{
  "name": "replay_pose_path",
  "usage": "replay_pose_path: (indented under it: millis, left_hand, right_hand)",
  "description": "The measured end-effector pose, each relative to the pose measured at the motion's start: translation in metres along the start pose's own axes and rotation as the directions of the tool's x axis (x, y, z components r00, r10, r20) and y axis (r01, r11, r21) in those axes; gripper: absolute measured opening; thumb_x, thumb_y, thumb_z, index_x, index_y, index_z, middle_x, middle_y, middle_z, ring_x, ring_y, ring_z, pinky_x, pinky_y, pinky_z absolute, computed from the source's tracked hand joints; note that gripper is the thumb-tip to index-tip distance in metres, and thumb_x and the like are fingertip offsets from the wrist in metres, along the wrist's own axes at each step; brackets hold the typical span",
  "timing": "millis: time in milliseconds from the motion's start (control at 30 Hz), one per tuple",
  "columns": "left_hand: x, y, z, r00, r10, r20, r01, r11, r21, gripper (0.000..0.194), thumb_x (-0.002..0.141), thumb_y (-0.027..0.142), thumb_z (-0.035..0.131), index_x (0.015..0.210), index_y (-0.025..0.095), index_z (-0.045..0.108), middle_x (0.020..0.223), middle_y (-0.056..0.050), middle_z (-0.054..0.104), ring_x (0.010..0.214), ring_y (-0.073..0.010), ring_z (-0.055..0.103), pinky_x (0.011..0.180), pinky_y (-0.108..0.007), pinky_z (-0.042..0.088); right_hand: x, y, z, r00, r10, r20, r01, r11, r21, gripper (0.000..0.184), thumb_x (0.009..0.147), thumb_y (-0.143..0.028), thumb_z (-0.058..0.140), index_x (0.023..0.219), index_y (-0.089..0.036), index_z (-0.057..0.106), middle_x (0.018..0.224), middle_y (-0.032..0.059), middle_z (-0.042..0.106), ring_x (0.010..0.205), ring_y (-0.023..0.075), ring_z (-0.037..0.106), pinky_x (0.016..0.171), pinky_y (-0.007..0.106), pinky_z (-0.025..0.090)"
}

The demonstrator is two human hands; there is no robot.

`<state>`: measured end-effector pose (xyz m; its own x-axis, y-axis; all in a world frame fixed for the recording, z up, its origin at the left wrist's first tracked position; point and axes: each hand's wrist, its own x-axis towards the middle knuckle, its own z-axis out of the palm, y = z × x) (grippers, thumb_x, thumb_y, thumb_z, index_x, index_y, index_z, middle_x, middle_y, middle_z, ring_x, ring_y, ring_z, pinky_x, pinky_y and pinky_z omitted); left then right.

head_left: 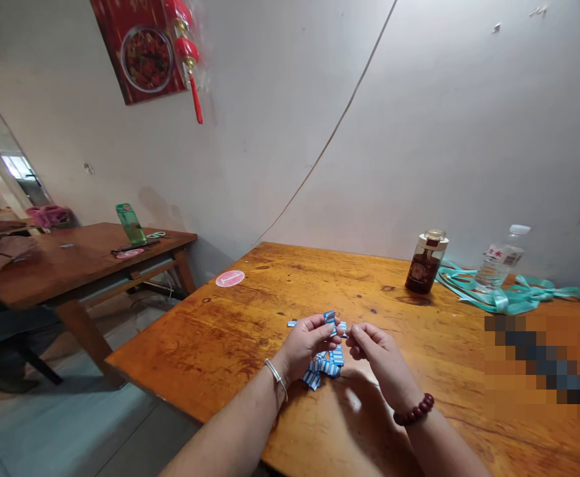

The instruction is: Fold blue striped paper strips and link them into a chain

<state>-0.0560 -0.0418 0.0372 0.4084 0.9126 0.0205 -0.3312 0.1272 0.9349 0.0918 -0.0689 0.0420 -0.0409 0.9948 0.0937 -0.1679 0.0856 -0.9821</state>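
Note:
My left hand (305, 344), with a light bangle on its wrist, pinches a blue-and-white striped strip (330, 319) between thumb and fingers. Close to its right, my right hand (376, 351) has thumb and forefinger pressed together near the strip's end; whatever sits in that pinch is too small to name. Dark red beads circle the right wrist. Beneath the hands, several more folded striped pieces (323, 366) lie in a loose heap on the wooden table (264, 291), partly covered by the left hand.
Toward the wall stand a bottle of dark drink (425, 262) and a clear water bottle (501, 258), with turquoise ribbon (503, 298) around its base. A round pink sticker (231, 278) marks the table's left side. Another person's hands rest at a second table (85, 255) holding a green bottle (131, 224).

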Motion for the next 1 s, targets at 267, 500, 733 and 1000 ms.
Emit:
replay_pose_path:
  millis: [267,500,733,1000]
  left_hand:
    - [0.006,-0.004,-0.010,0.992,-0.127,-0.017,0.124,0.985,-0.122,0.021,0.072,0.024,0.052,0.088,0.010,0.056,0.075,-0.006,0.060,0.056,-0.0060,0.055,0.050,-0.014,0.042]
    - [0.003,-0.007,-0.006,0.953,-0.201,0.227,0.190,0.979,0.070,0.019,0.072,0.028,0.051,0.084,0.012,0.052,0.069,-0.003,0.056,0.047,-0.0041,0.050,0.044,-0.015,0.037]
    - [0.003,-0.005,-0.011,0.973,-0.140,0.182,0.118,0.985,0.129,0.024,0.073,0.036,0.049,0.080,0.013,0.050,0.061,-0.001,0.053,0.045,-0.0051,0.047,0.043,-0.017,0.036]
    - [0.015,0.019,-0.052,0.863,0.096,-0.496,-0.206,0.963,-0.172,0.018,0.071,0.027,0.050,0.084,0.015,0.053,0.065,0.002,0.052,0.047,-0.0024,0.046,0.044,-0.014,0.036]
  right_hand:
    - [0.001,0.017,0.000,0.993,-0.111,-0.035,0.101,0.973,-0.209,0.025,0.069,-0.042,0.055,0.073,-0.019,0.061,0.065,0.0020,0.057,0.061,0.0142,0.047,0.058,0.025,0.037]
    - [0.002,0.015,0.003,0.949,-0.313,0.030,0.299,0.869,-0.393,0.022,0.074,-0.034,0.051,0.090,-0.024,0.063,0.088,0.0055,0.059,0.082,0.0192,0.051,0.076,0.031,0.036]
    - [0.005,0.018,0.009,0.943,-0.333,0.005,0.307,0.864,-0.400,0.018,0.074,-0.033,0.051,0.081,-0.022,0.063,0.079,0.0048,0.060,0.074,0.0178,0.052,0.069,0.029,0.037]
    - [-0.009,0.025,0.018,0.944,-0.181,0.276,0.328,0.609,-0.722,0.018,0.077,-0.030,0.044,0.069,-0.020,0.056,0.069,0.0020,0.055,0.064,0.0143,0.049,0.059,0.025,0.036]
